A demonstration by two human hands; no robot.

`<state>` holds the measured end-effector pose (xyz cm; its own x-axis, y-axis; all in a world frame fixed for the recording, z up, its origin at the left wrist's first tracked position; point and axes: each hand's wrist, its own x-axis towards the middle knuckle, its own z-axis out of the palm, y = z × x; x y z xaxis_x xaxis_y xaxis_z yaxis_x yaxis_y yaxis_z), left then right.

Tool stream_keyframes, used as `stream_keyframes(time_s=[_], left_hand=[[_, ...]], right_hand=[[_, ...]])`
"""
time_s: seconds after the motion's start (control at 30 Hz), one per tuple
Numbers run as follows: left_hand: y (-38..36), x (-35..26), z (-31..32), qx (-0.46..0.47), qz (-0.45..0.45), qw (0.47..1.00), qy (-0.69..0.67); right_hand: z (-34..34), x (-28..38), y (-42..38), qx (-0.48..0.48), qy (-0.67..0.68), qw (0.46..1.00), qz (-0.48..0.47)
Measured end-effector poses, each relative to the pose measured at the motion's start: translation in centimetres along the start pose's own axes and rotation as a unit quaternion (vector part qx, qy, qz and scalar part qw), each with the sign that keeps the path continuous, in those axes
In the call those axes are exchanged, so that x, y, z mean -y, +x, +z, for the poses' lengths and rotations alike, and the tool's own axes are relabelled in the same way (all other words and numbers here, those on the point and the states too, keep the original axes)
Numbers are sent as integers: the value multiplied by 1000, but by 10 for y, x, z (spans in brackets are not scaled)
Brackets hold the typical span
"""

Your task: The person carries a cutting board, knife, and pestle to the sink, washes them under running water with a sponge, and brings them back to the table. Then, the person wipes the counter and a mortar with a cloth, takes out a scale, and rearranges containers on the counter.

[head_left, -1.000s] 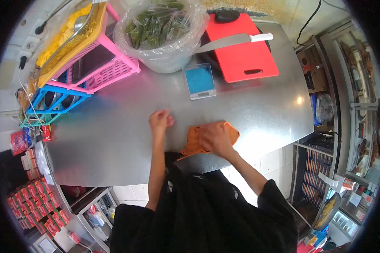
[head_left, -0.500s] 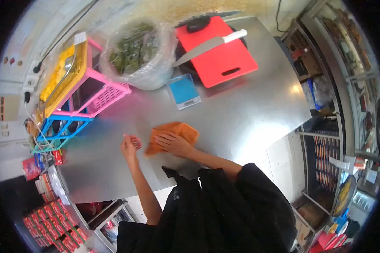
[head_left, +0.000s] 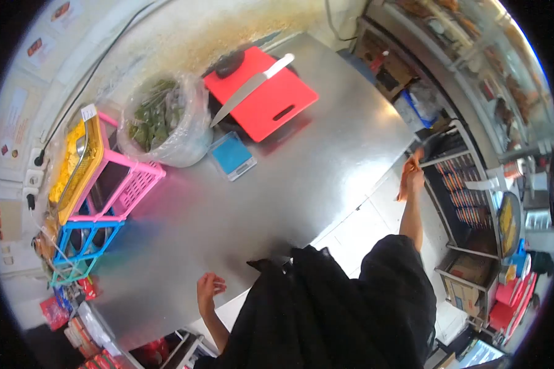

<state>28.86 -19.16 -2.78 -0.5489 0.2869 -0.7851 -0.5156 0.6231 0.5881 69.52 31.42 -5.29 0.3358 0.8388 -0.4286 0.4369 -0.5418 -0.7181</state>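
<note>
Out at the far right, past the table's corner, my right hand [head_left: 416,174] is closed on an orange cloth [head_left: 404,182], which hangs bunched beside a metal rack. My left hand [head_left: 210,287] hovers over the near edge of the steel table [head_left: 277,197], fingers loosely curled and apart, with nothing visible in it. Farther back on the table are a small blue-topped scale [head_left: 232,155] and a red cutting board [head_left: 271,104]. A white-handled knife [head_left: 250,90] lies across the board, near a dark oval object [head_left: 230,63].
A plastic-lined tub of green leaves [head_left: 160,120] stands by the wall. Left of it, a pink basket rack [head_left: 132,190] and a blue one [head_left: 83,237] carry a yellow-filled tray [head_left: 74,160]. Shelving with stacked items [head_left: 465,190] lines the right side.
My right hand has lifted the orange cloth off the table and swung it far right. My left hand has drawn back toward the near edge. The view has shifted right.
</note>
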Motion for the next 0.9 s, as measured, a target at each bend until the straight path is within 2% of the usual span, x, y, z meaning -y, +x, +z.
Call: stream_keyframes(time_s=[0.03,0.1,0.13,0.17,0.23,0.27,0.33,0.37,0.47,0.53,0.6,0.67,0.73,0.77,0.8,0.83,0.87,0.9], left_hand=[[1,5,6,-8,-5,1000,-17],[2,12,19,-27,-21,998,-44],[20,19,23,-27,-17,999,-38],[25,14,32,-10,26,999,-43],[31,-11,54,12,112,992,-57],[28,-24,64,16,126,991,-41],[13,-55,84,19,158,987,-12],[6,-65,90,9,163,987,-3],[6,-81,113,-14,168,985,20],[27,-84,130,-14,175,984,22],[30,-96,158,-36,151,986,58],[37,-103,179,-54,127,987,77],[45,-108,185,-61,108,989,76],[49,-110,182,-66,109,988,81],[55,-113,179,-69,114,988,83],[57,-115,178,-71,120,987,84],[54,-119,179,-77,133,984,85],[50,-123,177,-89,146,982,81]], right_hand=[[-11,-16,-8,-36,-10,999,-25],[-12,-39,-50,-94,-49,985,-136],[2,-39,-94,-116,-77,932,-334],[22,-47,-119,-102,-111,896,-418],[73,-65,-152,35,-276,850,-447],[99,-67,-169,112,-342,809,-465],[140,-54,-194,172,-337,734,-564],[170,-63,-182,102,-303,669,-671],[225,-3,-132,129,-279,698,-647],[272,44,-79,71,-244,703,-664],[306,88,-22,64,-253,712,-652],[325,108,64,53,-395,754,-522],[261,111,120,-182,-277,807,-488],[206,122,122,-199,-257,845,-425],[181,93,170,-269,-269,833,-401],[146,56,208,-400,-338,741,-421],[85,64,182,-205,-345,890,-217],[45,52,187,-134,-320,927,-139]])
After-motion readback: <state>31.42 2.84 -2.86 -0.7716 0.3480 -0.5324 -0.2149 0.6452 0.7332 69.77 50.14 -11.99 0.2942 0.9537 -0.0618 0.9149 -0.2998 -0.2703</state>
